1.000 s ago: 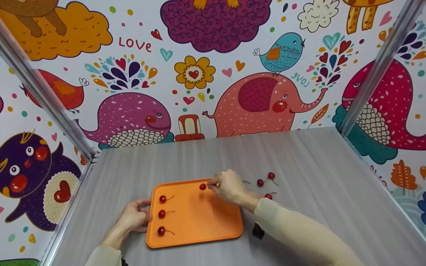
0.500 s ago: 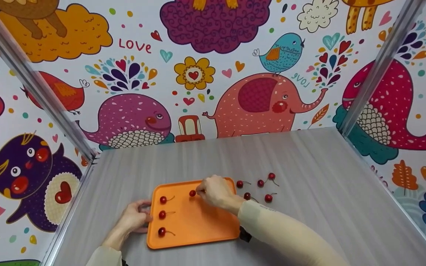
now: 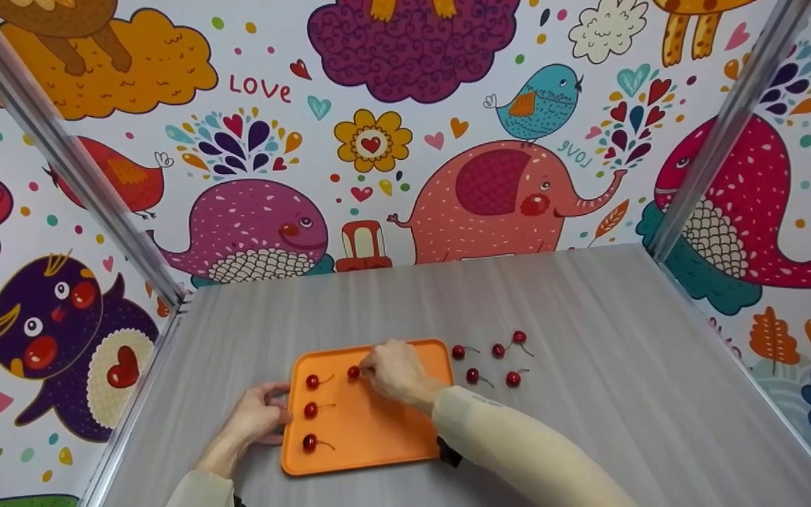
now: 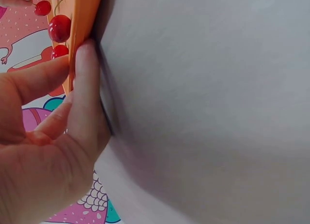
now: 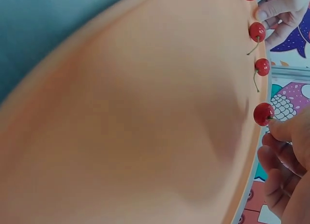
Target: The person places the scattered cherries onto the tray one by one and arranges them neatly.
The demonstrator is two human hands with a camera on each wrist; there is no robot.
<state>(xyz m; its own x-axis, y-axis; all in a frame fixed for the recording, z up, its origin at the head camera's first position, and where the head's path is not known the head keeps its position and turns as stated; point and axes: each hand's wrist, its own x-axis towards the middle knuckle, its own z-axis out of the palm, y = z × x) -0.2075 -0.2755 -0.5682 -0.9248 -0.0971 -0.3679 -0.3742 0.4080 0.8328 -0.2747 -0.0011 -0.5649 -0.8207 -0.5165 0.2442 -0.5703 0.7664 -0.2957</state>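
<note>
My right hand [image 3: 398, 372] is over the far part of the orange tray [image 3: 377, 436]. It pinches a red cherry [image 3: 353, 372] near its stem; in the right wrist view the thumb and finger meet just under this cherry [image 5: 263, 113]. Along the tray's left side, three cherries form a column: a far one [image 3: 312, 382], a middle one [image 3: 310, 410] and a near one [image 3: 309, 443], stems pointing right. At the tray's left edge my left hand [image 3: 254, 415] grips the rim, its fingers [image 4: 86, 64] on both sides of it in the left wrist view.
Several more cherries lie on the grey table [image 3: 574, 310] right of the tray, among them one close to its far right corner [image 3: 458, 351] and one farther right [image 3: 513, 379]. Cartoon-printed walls with metal posts [image 3: 722, 134] enclose the table.
My right hand has carried its cherry leftward and slightly nearer across the tray, towards the column. Cherries right of the tray have come out from behind the arm. The left hand stays put.
</note>
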